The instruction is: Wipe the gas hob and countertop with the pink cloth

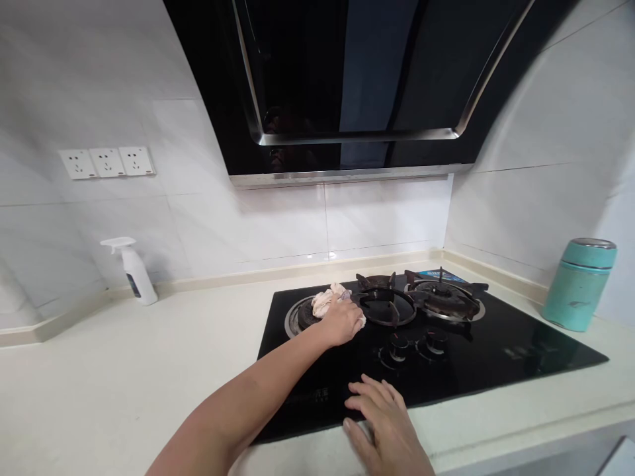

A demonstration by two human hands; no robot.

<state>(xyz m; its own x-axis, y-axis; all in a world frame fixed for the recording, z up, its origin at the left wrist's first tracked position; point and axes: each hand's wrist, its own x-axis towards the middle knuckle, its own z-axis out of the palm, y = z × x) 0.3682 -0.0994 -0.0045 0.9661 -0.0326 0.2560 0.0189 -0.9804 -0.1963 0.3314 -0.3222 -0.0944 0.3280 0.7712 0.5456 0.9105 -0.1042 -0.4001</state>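
Observation:
My left hand (342,322) is closed on a crumpled pale pink cloth (327,299), which lies against the left burner (303,316) of a black glass gas cooktop (496,357). Part of the cloth is hidden under the fingers. Just right of that hand, a dark ring-shaped pan support (389,309) sits off the burner, in the middle of the glass. My right hand (381,423) hangs over the cooktop's front edge, fingers spread and holding nothing. Two black control knobs (398,347) are a little beyond it.
The right burner (441,299) carries its pan support. A turquoise flask (579,284) stands at the right wall. On the pale counter (124,370) at left is a white spray bottle (136,271). A black range hood (357,86) slopes overhead.

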